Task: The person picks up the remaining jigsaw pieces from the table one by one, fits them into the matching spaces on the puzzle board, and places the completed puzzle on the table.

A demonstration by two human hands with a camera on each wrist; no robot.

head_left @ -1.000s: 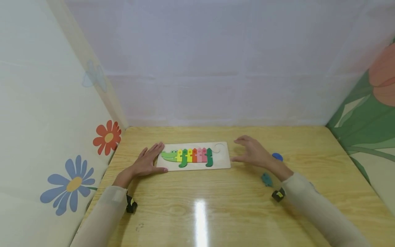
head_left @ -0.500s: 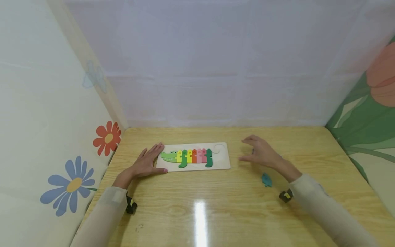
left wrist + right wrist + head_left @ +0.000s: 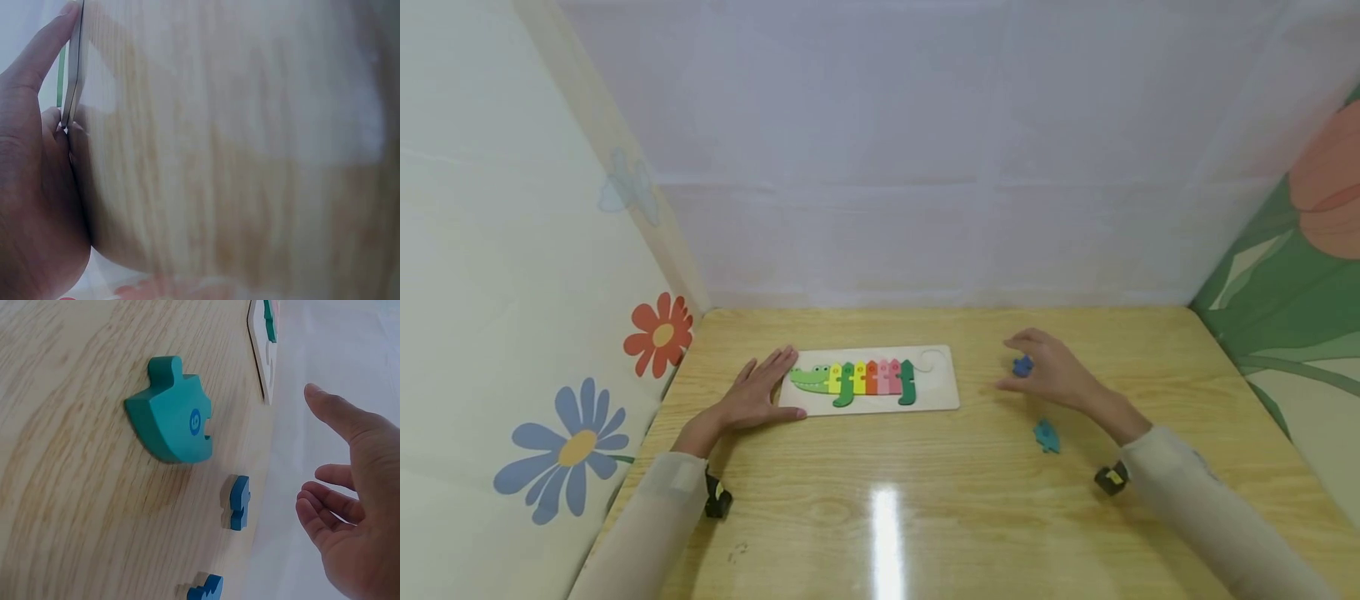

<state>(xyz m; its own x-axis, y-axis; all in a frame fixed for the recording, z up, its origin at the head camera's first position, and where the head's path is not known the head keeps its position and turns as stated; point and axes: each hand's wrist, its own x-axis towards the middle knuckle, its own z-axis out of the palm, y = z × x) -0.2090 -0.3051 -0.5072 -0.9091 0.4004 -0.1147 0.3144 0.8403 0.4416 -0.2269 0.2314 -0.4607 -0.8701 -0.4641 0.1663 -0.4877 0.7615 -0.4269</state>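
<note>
My left hand (image 3: 751,402) lies at the left end of a pale wooden puzzle board (image 3: 942,387), fingers spread at its far corner and thumb on its front edge. On the board, a green crocodile head (image 3: 811,377) joins several coloured body pieces (image 3: 872,377); a curved tail outline shows at the right. My right hand (image 3: 1056,377) hovers to the right of the board, thumb and fingers apart with nothing gripped. Past its fingertips a blue puzzle piece (image 3: 1022,366) lies on the table. A teal puzzle piece (image 3: 175,415) with a printed mark lies nearer the front.
In the right wrist view, two blue pieces show: one (image 3: 239,503) near the teal piece and another (image 3: 206,589) at the bottom edge. The wooden table (image 3: 820,500) meets a white cloth backdrop (image 3: 865,208), with flower-printed panels (image 3: 576,450) at the sides.
My right hand has drawn back to the right, away from the board's right end, and now stands over the blue pieces. My left hand and the board have stayed put.
</note>
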